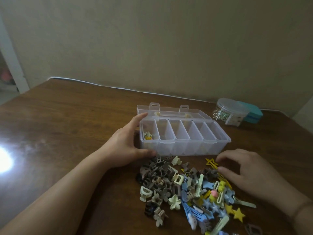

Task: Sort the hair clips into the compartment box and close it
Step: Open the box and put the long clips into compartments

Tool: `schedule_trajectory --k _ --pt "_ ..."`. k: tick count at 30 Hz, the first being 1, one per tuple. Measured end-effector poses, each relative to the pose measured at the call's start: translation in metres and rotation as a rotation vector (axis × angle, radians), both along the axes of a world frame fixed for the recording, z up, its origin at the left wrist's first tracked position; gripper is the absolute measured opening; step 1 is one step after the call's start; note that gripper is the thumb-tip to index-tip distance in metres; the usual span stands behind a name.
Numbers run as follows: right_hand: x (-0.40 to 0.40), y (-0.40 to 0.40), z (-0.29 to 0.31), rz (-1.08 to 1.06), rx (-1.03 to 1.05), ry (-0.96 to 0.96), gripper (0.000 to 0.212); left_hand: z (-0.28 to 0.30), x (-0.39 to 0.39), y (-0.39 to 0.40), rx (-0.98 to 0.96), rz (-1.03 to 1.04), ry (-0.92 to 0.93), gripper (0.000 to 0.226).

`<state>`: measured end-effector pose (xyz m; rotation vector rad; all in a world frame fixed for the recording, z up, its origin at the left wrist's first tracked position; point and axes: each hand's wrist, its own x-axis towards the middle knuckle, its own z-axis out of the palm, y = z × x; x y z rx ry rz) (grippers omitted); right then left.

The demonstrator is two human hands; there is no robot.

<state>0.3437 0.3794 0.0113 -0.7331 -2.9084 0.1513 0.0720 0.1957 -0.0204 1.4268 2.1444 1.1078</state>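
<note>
While the clear plastic compartment box (184, 133) sits open on the brown wooden desk (76, 116), its lid laid back flat behind it, the left hand (126, 143) cups the box's left end: the fingers reach up along the far corner of that end wall and the thumb lies along the near bottom corner, so the hand is spread wide and bracing the box rather than wrapped round it. The leftmost compartment holds a small yellow and white clip (148, 135); the other compartments look bare, though the clear walls make that hard to judge. Just in front of the box lies the loose pile of plastic hair clips (189, 190), with brown and beige claw clips to the left and blue, green and yellow snap clips to the right. The right hand (243, 170) hovers low over the pile's right edge, fingers loosely bent and apart, fingertips just beside a yellow star-shaped clip (211, 162); I cannot tell whether they touch it. Well apart, at the far right of the desk, a round clear container of small clips (230, 111) stands touching a teal box (252, 114).
</note>
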Motion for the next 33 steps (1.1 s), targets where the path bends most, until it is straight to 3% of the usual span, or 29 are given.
schedule_trajectory --k 8,14,21,24,29,33 --pt "-0.003 -0.002 0.007 0.007 -0.058 0.108 0.039 -0.003 -0.003 0.000 0.008 -0.005 -0.013 0.112" --pt "-0.052 -0.035 0.040 0.196 -0.122 0.452 0.016 -0.004 -0.004 0.002 0.013 -0.007 0.000 0.112" --pt "-0.146 -0.051 0.022 0.191 -0.267 0.650 0.012 -0.006 -0.004 0.000 0.034 0.001 0.002 0.110" --pt "-0.158 -0.052 0.016 0.173 -0.237 0.601 0.014 -0.008 -0.005 0.000 0.049 0.008 0.011 0.109" --pt "-0.116 -0.033 0.036 0.132 -0.099 0.698 0.012 -0.008 -0.006 0.001 0.016 0.004 0.018 0.113" --pt "-0.027 0.008 0.037 -0.033 -0.110 0.537 0.012 -0.009 -0.007 0.000 0.000 -0.025 0.044 0.116"
